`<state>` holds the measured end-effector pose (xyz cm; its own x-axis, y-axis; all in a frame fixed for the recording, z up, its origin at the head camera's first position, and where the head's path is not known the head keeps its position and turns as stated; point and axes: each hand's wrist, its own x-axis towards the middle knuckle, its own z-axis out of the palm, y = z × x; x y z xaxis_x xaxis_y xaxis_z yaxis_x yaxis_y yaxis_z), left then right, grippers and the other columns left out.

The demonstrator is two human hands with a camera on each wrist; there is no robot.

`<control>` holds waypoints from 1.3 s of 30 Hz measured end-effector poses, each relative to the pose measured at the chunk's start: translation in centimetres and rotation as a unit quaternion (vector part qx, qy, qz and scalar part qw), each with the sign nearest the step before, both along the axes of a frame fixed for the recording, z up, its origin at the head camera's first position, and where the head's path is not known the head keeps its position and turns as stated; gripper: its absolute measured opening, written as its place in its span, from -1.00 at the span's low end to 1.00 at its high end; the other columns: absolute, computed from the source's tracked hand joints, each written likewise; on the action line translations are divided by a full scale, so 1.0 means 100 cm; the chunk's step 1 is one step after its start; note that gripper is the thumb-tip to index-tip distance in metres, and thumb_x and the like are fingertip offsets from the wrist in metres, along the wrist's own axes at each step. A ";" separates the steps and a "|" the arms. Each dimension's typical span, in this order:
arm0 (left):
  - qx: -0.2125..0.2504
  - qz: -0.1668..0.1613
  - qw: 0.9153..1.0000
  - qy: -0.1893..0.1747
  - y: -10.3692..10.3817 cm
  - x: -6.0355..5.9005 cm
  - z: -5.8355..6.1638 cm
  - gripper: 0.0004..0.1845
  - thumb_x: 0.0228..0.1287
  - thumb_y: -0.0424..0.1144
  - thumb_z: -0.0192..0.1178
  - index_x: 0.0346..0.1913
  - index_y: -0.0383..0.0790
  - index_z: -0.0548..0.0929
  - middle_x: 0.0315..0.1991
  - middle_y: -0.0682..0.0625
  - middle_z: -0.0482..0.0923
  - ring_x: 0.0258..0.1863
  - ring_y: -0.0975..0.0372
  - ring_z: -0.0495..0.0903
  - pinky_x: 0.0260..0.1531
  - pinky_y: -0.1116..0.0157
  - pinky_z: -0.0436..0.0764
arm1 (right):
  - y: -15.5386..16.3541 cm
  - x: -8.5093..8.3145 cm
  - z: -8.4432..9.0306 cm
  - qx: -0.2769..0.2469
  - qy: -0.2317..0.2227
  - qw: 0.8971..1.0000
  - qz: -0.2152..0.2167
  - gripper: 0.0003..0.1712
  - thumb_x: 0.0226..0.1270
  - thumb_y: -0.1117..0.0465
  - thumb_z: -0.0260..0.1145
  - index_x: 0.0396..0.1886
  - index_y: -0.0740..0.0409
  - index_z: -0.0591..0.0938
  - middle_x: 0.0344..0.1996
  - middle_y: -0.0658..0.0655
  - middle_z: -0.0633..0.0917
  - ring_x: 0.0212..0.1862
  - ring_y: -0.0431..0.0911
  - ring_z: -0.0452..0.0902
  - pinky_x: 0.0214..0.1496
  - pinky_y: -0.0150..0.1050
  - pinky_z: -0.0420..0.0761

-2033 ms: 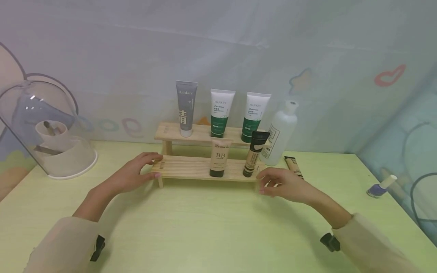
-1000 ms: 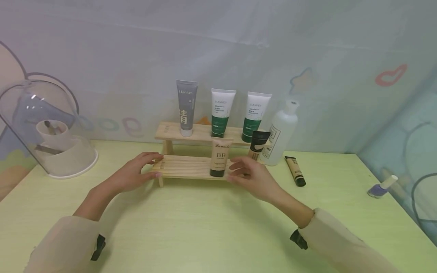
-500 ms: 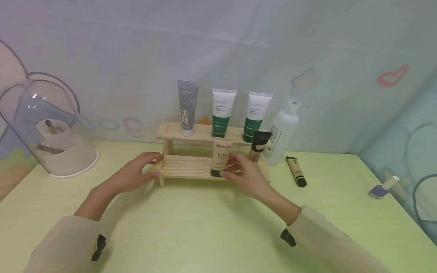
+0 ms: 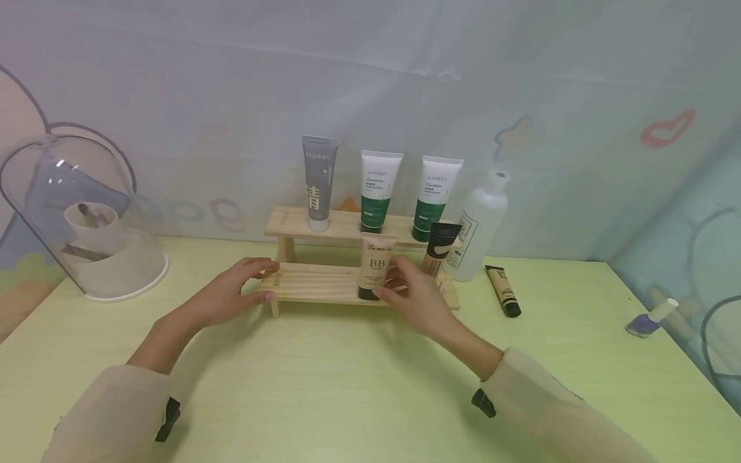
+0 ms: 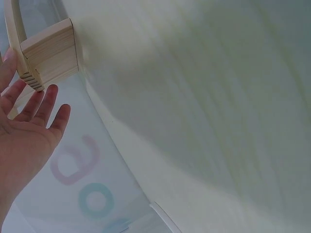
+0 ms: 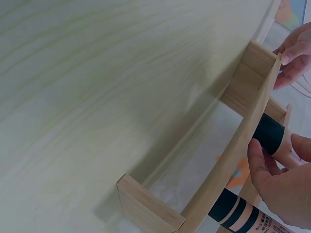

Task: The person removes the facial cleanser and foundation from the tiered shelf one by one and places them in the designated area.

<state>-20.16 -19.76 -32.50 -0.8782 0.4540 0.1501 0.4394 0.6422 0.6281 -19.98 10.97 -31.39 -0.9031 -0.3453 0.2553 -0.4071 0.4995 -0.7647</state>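
A two-tier wooden display rack (image 4: 312,283) stands on the table. At the left end of its lower shelf, my left hand (image 4: 222,296) holds the board between thumb and fingertips, also seen in the left wrist view, where the palm of the left hand (image 5: 29,141) faces the camera. My right hand (image 4: 422,296) pinches the beige BB cream tube (image 4: 374,270) low on its right side. That tube stands cap down on the lower shelf, and its dark cap (image 6: 269,133) shows in the right wrist view. Behind the right hand, a black-topped tan tube (image 4: 441,241) is partly hidden.
On the upper shelf stand a grey tube (image 4: 320,183) and two white-and-green tubes, one in the middle (image 4: 379,190). A white bottle (image 4: 479,225), a small tan tube (image 4: 502,289) and purple nail polish (image 4: 649,319) are to the right. A clear-domed organizer (image 4: 110,257) stands left.
My right hand has moved left from the rack's right end, past the black-topped tube, to the BB cream tube and taken hold of it. My left hand stays on the rack.
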 end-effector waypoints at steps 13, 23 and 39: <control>-0.002 -0.002 1.000 0.005 0.001 0.000 0.001 -0.44 0.27 -0.25 0.14 0.26 -0.44 0.26 0.21 -0.38 0.17 0.11 -0.19 0.30 0.01 -0.20 0.25 | -0.002 0.000 0.001 0.015 0.005 1.000 -0.017 -0.59 0.18 0.36 0.29 0.03 0.26 0.43 -0.19 0.19 0.61 -0.15 0.00 0.55 -0.15 -0.25 0.56; -0.001 -0.003 1.000 -0.002 0.000 0.000 0.000 -0.43 0.28 -0.23 0.14 0.27 -0.42 0.26 0.22 -0.37 0.16 0.12 -0.18 0.29 0.02 -0.20 0.25 | 0.002 0.002 -0.002 0.003 0.009 1.000 -0.011 -0.64 0.17 0.36 0.30 -0.03 0.21 0.44 -0.23 0.15 0.63 -0.18 -0.05 0.55 -0.20 -0.27 0.56; -0.004 0.001 1.000 0.001 0.000 -0.001 -0.002 -0.43 0.27 -0.23 0.14 0.26 -0.42 0.27 0.22 -0.37 0.16 0.11 -0.17 0.29 0.02 -0.19 0.24 | 0.020 0.012 -0.005 0.002 0.033 0.999 0.029 -0.48 0.11 0.45 0.31 0.10 0.22 0.39 -0.13 0.23 0.61 -0.20 -0.02 0.58 -0.17 -0.23 0.56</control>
<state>-20.27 -19.80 -32.71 -0.8793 0.4530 0.1471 0.4384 0.6488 0.6220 -18.78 12.96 -31.84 -0.8625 -0.3981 0.3124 -0.4853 0.4763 -0.7332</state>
